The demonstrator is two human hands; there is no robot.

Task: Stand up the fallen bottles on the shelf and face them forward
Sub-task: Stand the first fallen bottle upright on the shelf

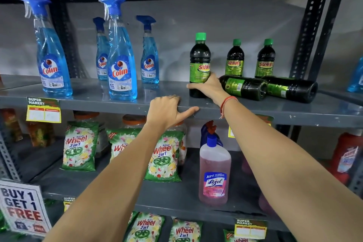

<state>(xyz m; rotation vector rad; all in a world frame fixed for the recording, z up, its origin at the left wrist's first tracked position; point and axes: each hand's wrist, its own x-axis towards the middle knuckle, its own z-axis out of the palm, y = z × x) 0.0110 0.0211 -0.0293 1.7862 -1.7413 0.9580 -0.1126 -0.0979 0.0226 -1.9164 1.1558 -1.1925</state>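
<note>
On the grey shelf a dark bottle with a green cap and green label stands upright near the front, label turned slightly right. My right hand wraps around its lower part. Two more such bottles stand upright at the back, labels forward. Two others lie on their sides: one just right of my right hand, another beside it, both with bases toward me. My left hand rests on the shelf's front edge, fingers curled over it, holding no bottle.
Several blue spray bottles stand on the left half of the same shelf. A price tag hangs from the edge. Below are green detergent packets and a pink cleaner bottle. A metal upright bounds the shelf on the right.
</note>
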